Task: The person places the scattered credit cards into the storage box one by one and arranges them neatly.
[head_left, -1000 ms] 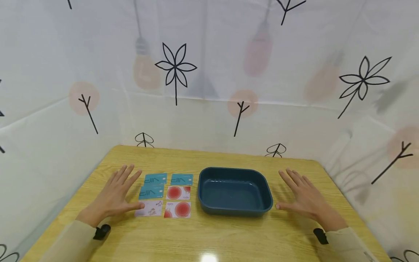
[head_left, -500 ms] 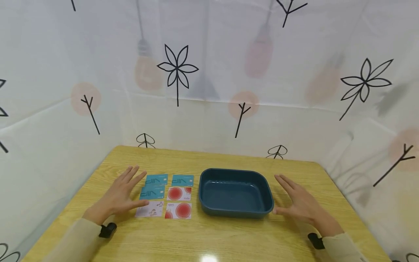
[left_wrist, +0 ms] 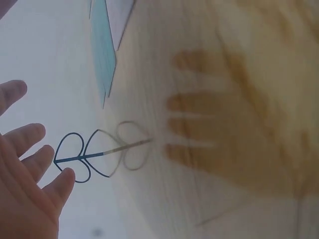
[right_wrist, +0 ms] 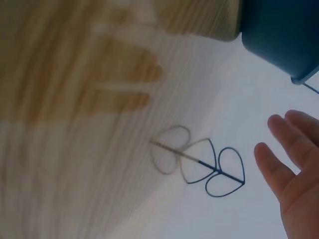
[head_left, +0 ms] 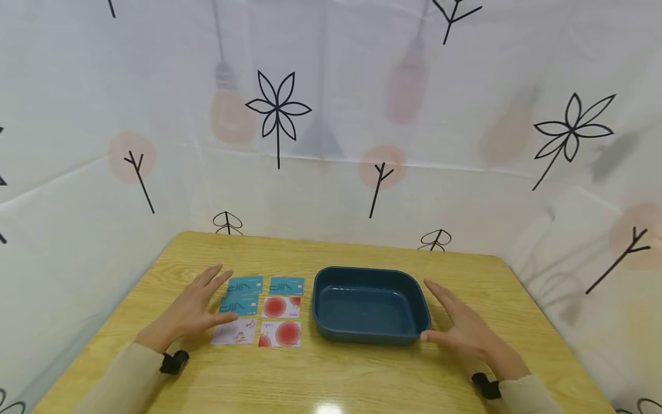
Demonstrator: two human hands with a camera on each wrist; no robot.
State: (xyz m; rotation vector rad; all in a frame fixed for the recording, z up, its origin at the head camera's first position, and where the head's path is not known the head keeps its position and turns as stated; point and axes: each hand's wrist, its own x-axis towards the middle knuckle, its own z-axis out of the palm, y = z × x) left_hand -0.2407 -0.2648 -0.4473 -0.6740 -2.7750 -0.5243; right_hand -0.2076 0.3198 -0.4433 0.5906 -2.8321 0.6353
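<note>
Six flat cards lie on the table in two columns: three blue ones, including a lower left blue card [head_left: 239, 305], two white cards with red circles [head_left: 287, 333], and a pale pink card [head_left: 234, 332]. My left hand [head_left: 188, 310] hovers at the left column with fingers spread, its thumb over the boundary of the blue and pink cards, holding nothing. To their right stands a dark blue rectangular tub [head_left: 370, 305] with nothing in it. Beside its right wall is my right hand [head_left: 462, 325], fingers extended, thumb at the tub's front right corner; whether it touches I cannot tell.
The yellow wooden table [head_left: 258, 379] meets a white patterned cloth [head_left: 331, 195] at its back and sides. A dark band [head_left: 174, 362] sits on the left wrist, another dark band [head_left: 486, 386] on the right.
Both hands have moved inward: the left slightly right over the cards' edge, the right leftward up to the tub. The cards and tub have stayed in place.
</note>
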